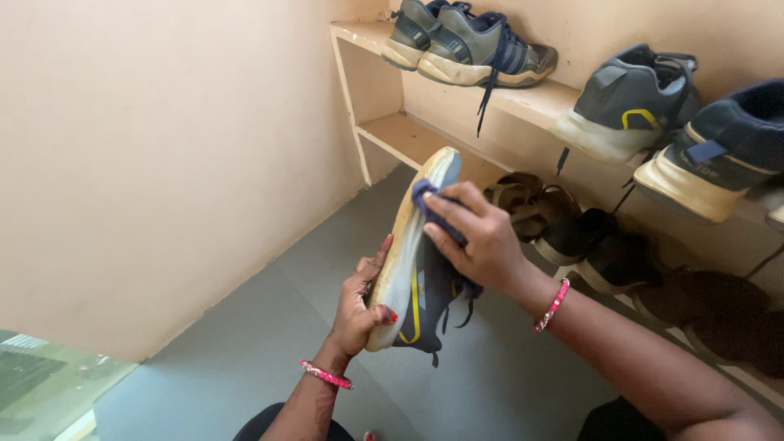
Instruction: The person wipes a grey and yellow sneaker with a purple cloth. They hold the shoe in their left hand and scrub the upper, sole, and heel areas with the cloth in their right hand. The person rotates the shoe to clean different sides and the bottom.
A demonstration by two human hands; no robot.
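Item, as I see it: navy sneaker point(416, 269), yellow stripe, scuffed pale sole turned leftward. My left hand point(361, 306) clamps its heel from below; right hand point(482, 237) presses a dark cloth point(433, 208) above.

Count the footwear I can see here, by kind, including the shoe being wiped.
Sneakers on the top shelf: 4
Sneaker held in the left hand, with the right hand pressing a dark cloth to it: 1
Sandals on the lower shelf, those clearly visible: 4
Total: 9; darker footwear further right is unclear.
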